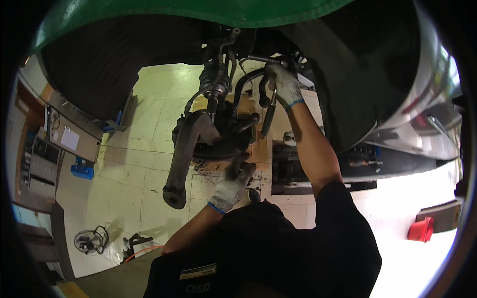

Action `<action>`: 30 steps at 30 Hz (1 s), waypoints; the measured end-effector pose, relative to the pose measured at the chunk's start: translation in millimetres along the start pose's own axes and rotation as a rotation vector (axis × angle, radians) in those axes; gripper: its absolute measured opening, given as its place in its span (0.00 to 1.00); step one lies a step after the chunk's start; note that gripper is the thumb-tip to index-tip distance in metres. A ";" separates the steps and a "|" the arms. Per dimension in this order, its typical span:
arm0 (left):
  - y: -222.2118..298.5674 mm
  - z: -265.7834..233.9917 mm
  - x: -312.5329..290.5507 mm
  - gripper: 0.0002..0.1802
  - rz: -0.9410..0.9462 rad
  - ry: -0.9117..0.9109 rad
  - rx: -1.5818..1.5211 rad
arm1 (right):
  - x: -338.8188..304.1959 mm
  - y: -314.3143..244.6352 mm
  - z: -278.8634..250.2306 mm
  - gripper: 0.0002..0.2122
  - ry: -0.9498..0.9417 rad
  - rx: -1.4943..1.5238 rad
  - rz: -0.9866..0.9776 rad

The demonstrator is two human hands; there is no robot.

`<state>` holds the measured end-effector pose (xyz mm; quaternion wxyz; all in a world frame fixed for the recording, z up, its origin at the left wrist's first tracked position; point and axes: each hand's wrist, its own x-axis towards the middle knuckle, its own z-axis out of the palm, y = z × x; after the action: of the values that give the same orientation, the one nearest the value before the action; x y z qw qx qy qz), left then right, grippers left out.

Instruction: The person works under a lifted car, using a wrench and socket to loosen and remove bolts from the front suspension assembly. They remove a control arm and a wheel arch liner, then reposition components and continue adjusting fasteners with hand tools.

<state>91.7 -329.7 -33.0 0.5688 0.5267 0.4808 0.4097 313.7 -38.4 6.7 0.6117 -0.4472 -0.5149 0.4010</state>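
I wear white knit gloves with blue cuffs and dark, soiled fingers. My right hand (285, 84) is raised among the suspension parts under the wheel arch, its fingers wrapped round a hand tool with a long dark handle (269, 118) that points down. The tool's working end is hidden by the hand. My left hand (234, 186) is below the wheel hub assembly (216, 149), fingers apart and nothing seen in them. A thick dark control arm (181, 159) juts toward me from the hub. Behind the hub stands a drive shaft with a ribbed boot (213, 79).
Green cover (238, 15) drapes over the car above. The silver body panel (427, 99) curves along the right. A tray with tools (365, 161) lies at right. Red bucket (420, 229), floor fan (91, 242), blue box (82, 169) and workbench (74, 134) stand around.
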 end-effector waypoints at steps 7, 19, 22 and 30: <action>20.1 16.5 35.4 0.24 0.070 0.200 -0.304 | 71.3 -0.4 59.3 0.10 -0.122 -0.414 0.115; 55.8 16.6 172.3 0.43 0.035 0.452 0.679 | 82.2 36.1 72.4 0.33 -0.051 -0.685 -0.327; 53.0 17.9 204.5 0.44 0.088 0.464 0.592 | 89.2 60.5 82.1 0.35 0.091 -0.579 -0.450; 22.2 9.2 276.7 0.34 0.133 0.318 0.600 | 75.2 24.1 76.9 0.26 0.109 -0.884 -0.741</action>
<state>157.5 -60.1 -43.1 0.2787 0.6303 0.6271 0.3632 248.1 50.1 9.4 0.4917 -0.4703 -0.7235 -0.1166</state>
